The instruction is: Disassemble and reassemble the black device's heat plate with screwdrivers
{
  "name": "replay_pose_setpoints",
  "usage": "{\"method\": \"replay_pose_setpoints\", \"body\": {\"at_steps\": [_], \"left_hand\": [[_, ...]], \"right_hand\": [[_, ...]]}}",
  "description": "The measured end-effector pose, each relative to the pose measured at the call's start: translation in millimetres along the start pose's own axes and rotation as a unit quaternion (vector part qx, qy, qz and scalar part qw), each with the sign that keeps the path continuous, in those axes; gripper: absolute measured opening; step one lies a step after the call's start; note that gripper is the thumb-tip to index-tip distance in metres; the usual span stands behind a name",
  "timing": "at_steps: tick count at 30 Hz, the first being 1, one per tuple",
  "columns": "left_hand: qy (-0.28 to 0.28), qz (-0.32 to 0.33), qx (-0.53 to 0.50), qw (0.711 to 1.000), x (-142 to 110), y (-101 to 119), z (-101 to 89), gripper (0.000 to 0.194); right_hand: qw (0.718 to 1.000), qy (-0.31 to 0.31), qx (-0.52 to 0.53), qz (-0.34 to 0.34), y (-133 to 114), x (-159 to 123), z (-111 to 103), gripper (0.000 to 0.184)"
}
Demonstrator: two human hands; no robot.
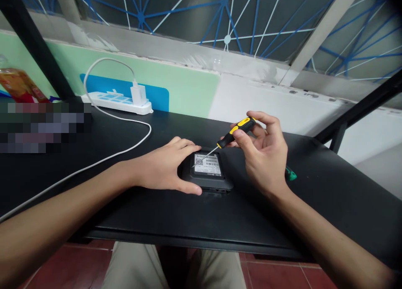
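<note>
A flat black device with a white printed label lies on the black table. My left hand grips it from the left side, thumb along the near edge and fingers at the far edge. In my right hand is a yellow and black screwdriver, held by its handle between thumb and fingers. Its thin shaft slants down to the left across the label, and the tip is near the label's left edge. Whether the tip touches the device I cannot tell.
A green-handled object lies behind my right wrist, partly hidden. At the back left is a white power strip with a charger plugged in; its white cable runs across the table. A bottle stands far left, beside a blurred-out patch.
</note>
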State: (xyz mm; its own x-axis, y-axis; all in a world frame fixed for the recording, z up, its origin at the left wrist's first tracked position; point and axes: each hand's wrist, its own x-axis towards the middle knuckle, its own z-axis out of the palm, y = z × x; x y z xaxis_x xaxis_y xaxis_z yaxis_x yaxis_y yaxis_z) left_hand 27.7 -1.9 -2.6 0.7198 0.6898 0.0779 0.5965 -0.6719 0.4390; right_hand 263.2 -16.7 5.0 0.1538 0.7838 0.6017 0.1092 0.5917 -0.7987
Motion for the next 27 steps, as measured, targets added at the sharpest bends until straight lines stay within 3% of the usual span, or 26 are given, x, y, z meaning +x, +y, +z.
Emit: {"method": "replay_pose_setpoints", "body": {"at_steps": [6,13,16,22,27], "left_hand": [[-0.001,-0.004,0.002,1.0,0.4,-0.2,0.4,0.104],[0.005,0.002,-0.004,1.0,-0.1,-2.2,1.6,0.102],[0.004,0.002,-0.004,1.0,0.2,-1.4,1.5,0.104],[0.003,0.0,-0.002,1.0,0.1,-0.8,1.2,0.103],[0.003,-0.004,-0.002,1.0,0.0,-1.0,1.3,0.103]], "right_hand": [[0.999,0.008,0.0,-0.049,-1.5,2.8,-2.5,0.024],[0.999,-0.021,0.008,0.043,0.0,1.3,-6.4,0.026],[0.998,-0.035,0.004,0.042,-1.0,-0.2,-4.7,0.029],[1.0,-0.004,-0.002,0.01,-1.3,3.6,-3.1,0.029],[0.999,-0.011,-0.009,0.031,-1.4,3.1,-5.0,0.029]]}}
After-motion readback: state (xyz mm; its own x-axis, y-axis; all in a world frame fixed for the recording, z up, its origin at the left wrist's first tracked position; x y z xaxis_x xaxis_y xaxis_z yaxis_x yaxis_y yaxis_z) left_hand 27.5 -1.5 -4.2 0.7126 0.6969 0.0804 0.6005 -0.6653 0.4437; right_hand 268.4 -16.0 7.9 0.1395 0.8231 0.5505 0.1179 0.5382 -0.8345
